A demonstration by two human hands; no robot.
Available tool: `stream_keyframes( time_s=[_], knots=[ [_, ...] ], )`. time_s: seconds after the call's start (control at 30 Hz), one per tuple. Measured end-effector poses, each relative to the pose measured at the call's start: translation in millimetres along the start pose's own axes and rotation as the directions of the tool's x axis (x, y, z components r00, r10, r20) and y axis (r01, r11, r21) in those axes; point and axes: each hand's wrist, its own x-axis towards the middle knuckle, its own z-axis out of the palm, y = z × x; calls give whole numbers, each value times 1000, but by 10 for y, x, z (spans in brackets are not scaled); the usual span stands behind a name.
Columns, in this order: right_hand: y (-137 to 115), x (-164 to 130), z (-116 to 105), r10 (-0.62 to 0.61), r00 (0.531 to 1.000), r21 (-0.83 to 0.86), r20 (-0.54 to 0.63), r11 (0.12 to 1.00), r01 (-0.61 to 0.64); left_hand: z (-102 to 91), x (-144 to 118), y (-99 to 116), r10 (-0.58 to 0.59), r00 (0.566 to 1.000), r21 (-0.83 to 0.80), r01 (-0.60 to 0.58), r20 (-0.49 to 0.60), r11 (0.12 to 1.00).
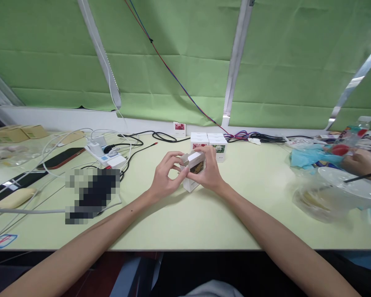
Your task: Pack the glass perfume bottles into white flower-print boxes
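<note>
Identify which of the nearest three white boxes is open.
The dark-pictured box between the left hand and right hand: its top flap is raised, while the two boxes behind have closed tops.

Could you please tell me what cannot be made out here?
Head view: inside of the held box, hidden by its flaps.
Head view: its lettering, too small.
Head view: lower front of the left box in the pair behind, hidden by the right hand and held box.
Head view: a co-worker beyond one hand, cut off by the right edge.

pass: table [259, 177] between held box [190, 185] and cup [349, 186] | blocks: cables [24, 211] left, white boxes [220, 156] ahead
</note>
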Motion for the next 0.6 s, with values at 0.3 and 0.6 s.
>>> stream_keyframes(
  time_s=[0.3,0.6],
  knots=[
    [9,-16,20,-2,1000,-88,-17,996,1,1,8,-12,11,1000,-28,-12,-14,1000],
    [6,-12,33,41,999,-117,-13,992,-42,-12,9,-35,-29,1000,-34,28,-12,999]
  ],
)
